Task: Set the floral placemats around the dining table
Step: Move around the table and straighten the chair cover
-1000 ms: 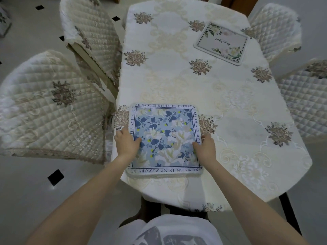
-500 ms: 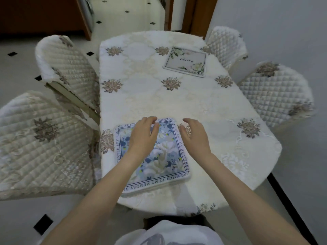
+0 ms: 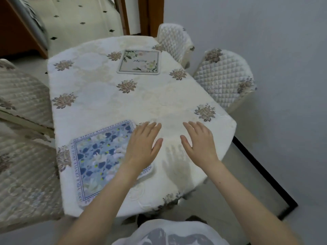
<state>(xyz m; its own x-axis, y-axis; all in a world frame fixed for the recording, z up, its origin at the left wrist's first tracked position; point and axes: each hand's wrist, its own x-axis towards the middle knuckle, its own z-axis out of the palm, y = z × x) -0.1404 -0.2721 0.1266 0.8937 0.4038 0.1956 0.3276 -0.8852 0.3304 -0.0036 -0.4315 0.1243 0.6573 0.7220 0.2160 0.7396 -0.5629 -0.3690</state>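
Blue floral placemat (image 3: 99,161) lies flat at lower left of frame, on the near left part of the dining table (image 3: 109,103), one corner close to the table edge. Released a moment ago: half a second back, left hand on the mat and right hand at its right border; one second back, both hands gripping its near corners. Now left hand (image 3: 144,145) spread, fingers extended, palm down over the mat's right border, heel above the mat and fingertips over bare cloth; contact with the mat not determinable. Right hand (image 3: 199,141) spread likewise, clear of the mat, above bare tablecloth at centre frame, casting a shadow below it. Nothing gripped by either.

Meaning for the task: this placement appears complete; hands withdrawing rightward. Cream floral placemat (image 3: 139,61) already set at upper centre, far end of the table. Remaining seats still unserved, by judgement.

Materials: both mats thin, flat, rectangular with rounded corners, printed; blue mat bordered with lettering. Tablecloth cream, thick, embroidered with brown flower motifs. Quilted chair cover (image 3: 224,76) at upper right, diamond-stitched, padded.
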